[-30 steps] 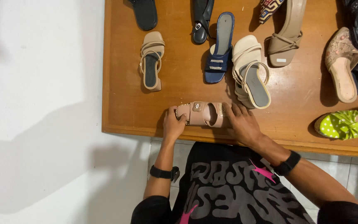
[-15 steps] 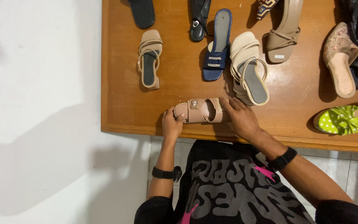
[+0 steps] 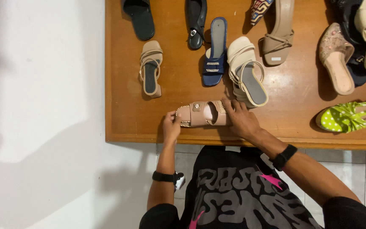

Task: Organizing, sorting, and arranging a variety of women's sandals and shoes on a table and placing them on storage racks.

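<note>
A pink two-strap sandal [image 3: 202,113] with small studs lies sideways near the front edge of a brown wooden table [image 3: 128,123]. My left hand [image 3: 171,126] pinches its left end with the fingertips. My right hand [image 3: 241,119] rests over its right end, fingers spread on the sole. Both wrists wear black bands. A cream strappy sandal [image 3: 246,72] sits just behind my right hand.
Several other shoes lie on the table: a beige heeled sandal [image 3: 151,68], a navy sandal [image 3: 215,51], black shoes [image 3: 138,17] at the back, a tan sandal [image 3: 278,36], a green dotted sandal [image 3: 349,115] at the right. White floor lies to the left.
The view has shifted slightly. Both hands stay on the pink sandal, which has hardly moved near the table's front edge.
</note>
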